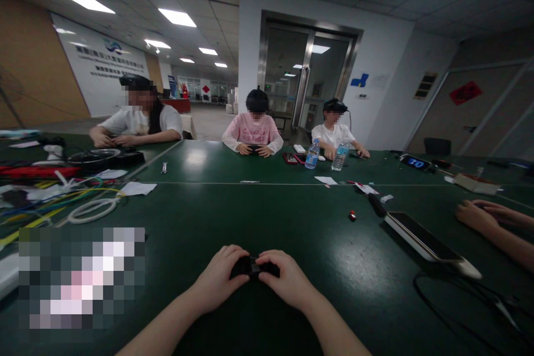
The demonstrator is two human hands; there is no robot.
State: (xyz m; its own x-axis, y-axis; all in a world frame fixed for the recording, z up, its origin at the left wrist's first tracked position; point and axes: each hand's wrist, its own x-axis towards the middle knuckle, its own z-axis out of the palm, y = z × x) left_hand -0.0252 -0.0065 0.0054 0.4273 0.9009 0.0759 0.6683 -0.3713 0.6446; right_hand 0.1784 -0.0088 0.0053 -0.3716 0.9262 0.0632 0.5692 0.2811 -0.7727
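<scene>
Low in the middle of the head view, a small black object [255, 268] lies across the space between my two hands, at the green table top [187, 245]. My left hand [219, 278] is closed round its left end, with the thumb below and the fingers above. Its right end is gripped by my right hand [287, 281], thumb and fingers bent around it. The fingers cover both ends, so its full shape is hidden. Both hands are close together, near the table surface.
Cables [94, 210] and papers [138, 188] crowd the left. To the right are a phone [423, 236] on a white item, a black cord [442, 311] and another person's hands [484, 214]. Bottles [312, 154] stand farther off, before three seated people. A pixelated patch covers the lower left.
</scene>
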